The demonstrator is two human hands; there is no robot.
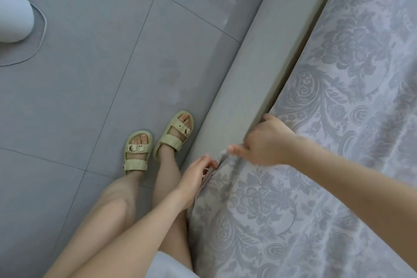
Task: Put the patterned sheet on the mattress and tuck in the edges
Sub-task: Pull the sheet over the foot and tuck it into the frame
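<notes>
Along the bed's near side, the patterned sheet [338,119], a grey floral damask, lies spread over the mattress, its edge bunched against the grey padded bed frame [243,74]. The right hand [264,142] curls its fingers round that bunch at the gap beside the frame, thumb stuck out. The left hand [198,176] seems to pinch the sheet's loose edge just below; blur hides the fingertips. Pale green sandals [137,151] on the tiled floor [90,74] carry small charms, too small to read.
</notes>
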